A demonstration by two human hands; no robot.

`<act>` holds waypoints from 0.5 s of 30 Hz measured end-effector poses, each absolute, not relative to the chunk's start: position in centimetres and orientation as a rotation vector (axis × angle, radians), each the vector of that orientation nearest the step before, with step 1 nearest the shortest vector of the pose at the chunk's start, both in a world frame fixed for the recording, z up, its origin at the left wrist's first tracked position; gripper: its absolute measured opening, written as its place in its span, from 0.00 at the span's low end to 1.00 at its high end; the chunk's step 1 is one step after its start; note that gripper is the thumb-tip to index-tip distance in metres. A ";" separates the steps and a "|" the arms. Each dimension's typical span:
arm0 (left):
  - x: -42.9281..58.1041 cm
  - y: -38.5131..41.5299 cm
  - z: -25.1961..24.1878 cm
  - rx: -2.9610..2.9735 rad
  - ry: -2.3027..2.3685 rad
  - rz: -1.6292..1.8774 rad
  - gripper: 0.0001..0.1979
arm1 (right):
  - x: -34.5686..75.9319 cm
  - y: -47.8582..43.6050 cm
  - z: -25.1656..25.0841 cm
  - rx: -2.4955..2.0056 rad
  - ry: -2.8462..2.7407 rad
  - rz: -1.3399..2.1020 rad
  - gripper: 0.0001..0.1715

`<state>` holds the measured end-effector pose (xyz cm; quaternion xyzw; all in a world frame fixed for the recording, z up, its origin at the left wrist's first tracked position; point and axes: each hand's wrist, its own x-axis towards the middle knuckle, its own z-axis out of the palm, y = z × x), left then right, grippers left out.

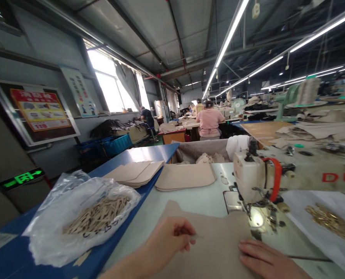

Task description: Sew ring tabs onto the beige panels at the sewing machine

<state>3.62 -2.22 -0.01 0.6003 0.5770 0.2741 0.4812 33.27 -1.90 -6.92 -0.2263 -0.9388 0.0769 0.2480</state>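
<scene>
A beige fabric panel [215, 244] lies flat on the sewing table, its far right edge beside the needle area of a sewing machine [248, 178]. Over the panel, my left hand [172, 236] is closed in a pinch, and a small pale sliver shows at its fingertips, too blurred to name. My right hand [265, 257] rests on the panel's right edge with fingers stretched out, just in front of the lit needle area. It holds nothing that I can see.
Stacked beige panels [186, 176] lie behind the work, with more panels [137, 172] on the blue table. A plastic bag [82, 217] of small beige strips sits left. Gold metal pieces [330, 221] lie on white sheeting at right. A person [209, 122] sits ahead.
</scene>
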 end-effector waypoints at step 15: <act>11.7 3.6 -3.8 1.755 1.354 0.690 0.11 | 32.4 -0.2 -5.3 -0.566 -2.808 0.073 0.17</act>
